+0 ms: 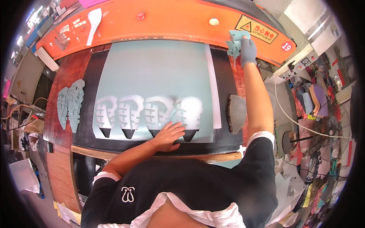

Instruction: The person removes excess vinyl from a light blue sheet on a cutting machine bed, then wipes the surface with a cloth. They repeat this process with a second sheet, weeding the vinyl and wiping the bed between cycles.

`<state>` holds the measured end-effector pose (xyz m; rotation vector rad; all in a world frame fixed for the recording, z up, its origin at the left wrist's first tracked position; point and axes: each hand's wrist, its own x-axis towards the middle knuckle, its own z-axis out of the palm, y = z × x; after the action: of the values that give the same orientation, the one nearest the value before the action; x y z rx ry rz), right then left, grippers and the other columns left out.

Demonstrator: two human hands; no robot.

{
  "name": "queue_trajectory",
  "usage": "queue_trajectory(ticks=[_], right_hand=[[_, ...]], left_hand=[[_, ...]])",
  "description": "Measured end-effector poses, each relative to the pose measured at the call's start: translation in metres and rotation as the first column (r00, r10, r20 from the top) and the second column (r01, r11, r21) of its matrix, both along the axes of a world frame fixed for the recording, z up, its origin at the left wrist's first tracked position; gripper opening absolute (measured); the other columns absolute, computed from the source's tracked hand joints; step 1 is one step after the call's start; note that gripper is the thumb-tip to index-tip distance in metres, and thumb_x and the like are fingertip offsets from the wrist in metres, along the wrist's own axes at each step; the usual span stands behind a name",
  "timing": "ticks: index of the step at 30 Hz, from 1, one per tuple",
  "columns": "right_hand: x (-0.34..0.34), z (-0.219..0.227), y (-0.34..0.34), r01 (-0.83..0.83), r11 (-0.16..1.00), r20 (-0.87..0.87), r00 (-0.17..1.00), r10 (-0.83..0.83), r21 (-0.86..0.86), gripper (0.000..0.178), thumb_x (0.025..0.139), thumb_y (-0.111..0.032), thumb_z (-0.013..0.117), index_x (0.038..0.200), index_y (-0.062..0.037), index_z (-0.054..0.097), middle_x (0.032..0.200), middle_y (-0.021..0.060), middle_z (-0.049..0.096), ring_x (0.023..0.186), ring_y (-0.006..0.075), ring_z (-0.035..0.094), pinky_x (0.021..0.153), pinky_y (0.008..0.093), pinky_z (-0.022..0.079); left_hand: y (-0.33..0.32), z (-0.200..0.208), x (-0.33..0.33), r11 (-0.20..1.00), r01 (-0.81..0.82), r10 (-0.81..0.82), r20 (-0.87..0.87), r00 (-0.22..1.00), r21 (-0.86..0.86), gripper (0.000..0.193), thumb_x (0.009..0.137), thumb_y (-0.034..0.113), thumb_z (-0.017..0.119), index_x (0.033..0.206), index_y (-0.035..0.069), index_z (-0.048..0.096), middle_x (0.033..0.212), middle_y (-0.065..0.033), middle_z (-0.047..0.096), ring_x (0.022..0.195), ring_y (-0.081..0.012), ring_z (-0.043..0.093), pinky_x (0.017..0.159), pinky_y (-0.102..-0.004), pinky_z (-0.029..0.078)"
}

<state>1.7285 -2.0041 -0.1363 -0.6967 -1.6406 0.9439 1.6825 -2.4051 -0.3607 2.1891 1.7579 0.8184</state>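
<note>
Cutouts (236, 42) pinched in gloved right hand (248, 51) at one o'clock; left hand (169, 135) spread flat on sheet (159, 72), steadying it.

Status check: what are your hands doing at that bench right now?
Left hand flat on sheet. Right hand, gloved, holding cut pieces by orange machine. Nothing in the way.

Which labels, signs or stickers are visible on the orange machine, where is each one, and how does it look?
Warning sign: orange machine's right part, beside the gloved right hand; yellow slanted rectangle, black triangle symbol and characters.
Round sticker: machine's far right end; red circle, white digits.
Small labels: machine's left part; pale patches, too small to tell more.
No packages or screens can be made out.
</note>
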Motion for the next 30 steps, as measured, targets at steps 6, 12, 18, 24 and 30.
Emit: queue_trajectory(ticks=[6,12,18,24,30], right_hand=[[0.021,0.0,-0.075,-0.056,0.995,0.155,0.986,0.068,-0.078,0.028,0.092,-0.029,0.049,0.092,-0.003,0.059,0.078,0.0024,0.053,0.074,0.0105,0.048,0.066,0.0268,0.041],[0.011,-0.03,-0.212,-0.65,0.681,-0.044,0.734,0.678,-0.338,0.032,0.096,-0.033,0.044,0.1,-0.0039,0.056,0.081,0.0023,0.057,0.075,0.01,0.054,0.069,0.0256,0.045],[-0.051,-0.058,-0.351,-0.666,0.449,-0.012,0.566,0.824,-0.596,0.033,0.094,-0.034,0.047,0.105,-0.0036,0.057,0.09,0.0018,0.057,0.082,0.0099,0.052,0.075,0.0256,0.043],[-0.146,-0.071,-0.435,-0.657,0.293,0.139,0.277,0.951,-0.695,0.028,0.09,-0.018,0.054,0.114,-0.0031,0.055,0.092,0.0014,0.06,0.086,0.0098,0.054,0.079,0.0256,0.044],[-0.295,-0.037,-0.496,-0.864,0.297,0.199,0.234,0.952,-0.405,0.024,0.087,-0.013,0.055,0.109,-0.0013,0.057,0.089,0.0024,0.06,0.08,0.0096,0.055,0.071,0.0253,0.046]], left_hand=[[0.005,0.025,-0.013,0.969,0.03,0.135,0.624,0.769,-0.247,0.038,0.081,0.019,0.066,0.114,0.005,0.057,0.122,-0.0125,0.054,0.118,-0.028,0.048,0.1,-0.0387,0.037],[-0.019,0.085,-0.059,0.696,-0.61,0.378,0.53,0.759,0.378,0.07,0.076,0.025,0.072,0.131,0.003,0.036,0.13,-0.0186,0.045,0.119,-0.0301,0.045,0.099,-0.0366,0.037],[-0.112,0.102,-0.102,0.92,-0.354,0.317,0.845,0.431,-0.165,0.057,0.081,0.027,0.067,0.126,0.0,0.046,0.12,-0.0142,0.054,0.111,-0.023,0.052,0.095,-0.0349,0.04],[-0.226,0.076,-0.149,0.671,-0.704,0.576,0.762,0.296,-0.233,0.044,0.083,0.021,0.064,0.119,0.0,0.051,0.11,-0.0125,0.057,0.103,-0.0203,0.054,0.091,-0.0327,0.042],[-0.332,0.016,-0.207,0.107,-0.988,0.678,0.719,0.152,0.109,0.042,0.082,0.018,0.066,0.115,0.001,0.048,0.108,-0.0159,0.054,0.102,-0.0279,0.054,0.087,-0.0358,0.043]])
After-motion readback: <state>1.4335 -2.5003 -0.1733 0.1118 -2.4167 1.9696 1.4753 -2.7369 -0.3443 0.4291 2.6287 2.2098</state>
